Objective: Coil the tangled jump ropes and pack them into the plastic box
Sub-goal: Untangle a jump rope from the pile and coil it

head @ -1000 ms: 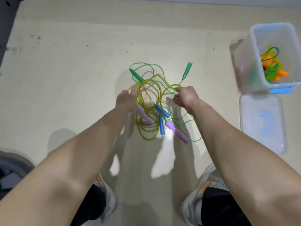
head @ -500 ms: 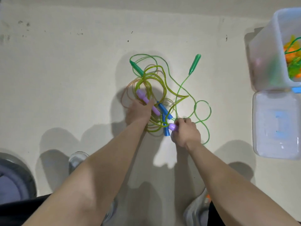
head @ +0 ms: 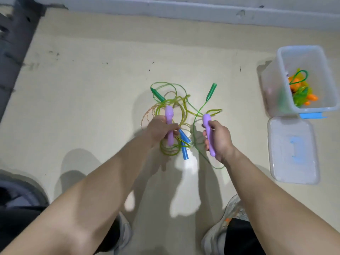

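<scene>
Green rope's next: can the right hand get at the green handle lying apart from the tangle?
Likely yes, once freed: the right hand grips a purple handle now. The green handle lies uncovered on the floor just beyond it.

The left hand (head: 160,129) covers the middle of one purple handle (head: 168,115), and the right hand (head: 219,138) covers one side of the second handle (head: 207,120). Under the left hand, part of the ropes (head: 176,102) and the top of a blue handle (head: 184,153) are hidden. Which cord goes to which handle cannot be told. The box (head: 281,57) is cut at the right edge, and its content behind the cloudy wall is blurred. The shoes (head: 233,208) are only partly seen, cut at the bottom edge.
</scene>
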Action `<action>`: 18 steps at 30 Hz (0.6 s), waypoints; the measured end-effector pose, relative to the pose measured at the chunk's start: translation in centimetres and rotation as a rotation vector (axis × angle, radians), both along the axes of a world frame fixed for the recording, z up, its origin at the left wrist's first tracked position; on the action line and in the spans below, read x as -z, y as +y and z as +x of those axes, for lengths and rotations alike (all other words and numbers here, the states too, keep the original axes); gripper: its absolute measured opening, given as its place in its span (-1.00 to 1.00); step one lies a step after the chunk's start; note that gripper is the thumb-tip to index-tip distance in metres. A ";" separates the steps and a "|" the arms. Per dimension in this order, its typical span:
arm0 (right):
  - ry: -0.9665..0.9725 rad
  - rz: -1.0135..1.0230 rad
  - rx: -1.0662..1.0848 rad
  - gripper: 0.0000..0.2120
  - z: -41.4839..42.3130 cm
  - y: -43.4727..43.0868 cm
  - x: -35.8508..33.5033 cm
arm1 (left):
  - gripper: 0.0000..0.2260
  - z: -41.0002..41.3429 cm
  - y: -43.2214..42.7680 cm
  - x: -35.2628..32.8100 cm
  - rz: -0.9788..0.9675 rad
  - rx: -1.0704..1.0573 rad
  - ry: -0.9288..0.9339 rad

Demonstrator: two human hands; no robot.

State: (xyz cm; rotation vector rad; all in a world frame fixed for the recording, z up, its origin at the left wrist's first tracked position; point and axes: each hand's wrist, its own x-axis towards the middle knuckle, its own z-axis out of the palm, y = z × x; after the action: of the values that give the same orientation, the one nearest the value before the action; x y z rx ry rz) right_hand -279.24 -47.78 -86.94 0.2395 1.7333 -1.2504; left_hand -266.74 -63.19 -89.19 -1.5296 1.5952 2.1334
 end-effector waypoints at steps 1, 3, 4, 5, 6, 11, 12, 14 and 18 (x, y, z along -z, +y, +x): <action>0.013 -0.031 -0.015 -0.78 0.5 -0.3 -1.5 | -0.65 0.5 0.7 -1.9 0.029 0.029 0.037; 0.021 -0.088 -0.034 -0.80 1.6 -0.7 -4.7 | -0.58 1.3 2.4 -5.7 0.054 0.101 0.101; 0.021 -0.118 -0.061 -0.80 2.3 -0.6 -6.2 | -0.58 1.7 3.1 -7.7 0.058 0.119 0.124; 0.026 -0.156 -0.104 -0.81 3.0 -0.5 -7.7 | -0.60 2.0 3.8 -9.6 0.057 0.117 0.149; 0.043 -0.199 -0.159 -0.80 3.8 -0.1 -9.1 | -0.64 2.3 4.4 -11.4 0.049 0.119 0.176; 0.168 -0.265 -0.354 -0.86 5.5 1.9 -13.9 | -0.62 4.3 6.2 -18.5 0.060 0.202 0.219; 0.177 -0.277 -0.379 -0.87 5.7 2.2 -14.8 | -0.68 4.8 6.4 -19.3 0.066 0.187 0.217; 0.202 -0.297 -0.440 -0.91 6.6 2.8 -16.8 | -0.83 5.5 7.4 -21.0 0.062 0.112 0.223; 0.372 -0.188 -0.538 -0.87 8.7 3.7 -18.3 | -0.75 6.3 8.8 -22.2 -0.140 0.127 0.098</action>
State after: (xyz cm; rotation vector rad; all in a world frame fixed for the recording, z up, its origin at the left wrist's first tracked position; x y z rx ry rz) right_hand -270.50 -44.12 -68.65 -0.5706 1.8041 -1.0818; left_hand -260.40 -54.35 -67.03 -1.3363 1.8563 2.0995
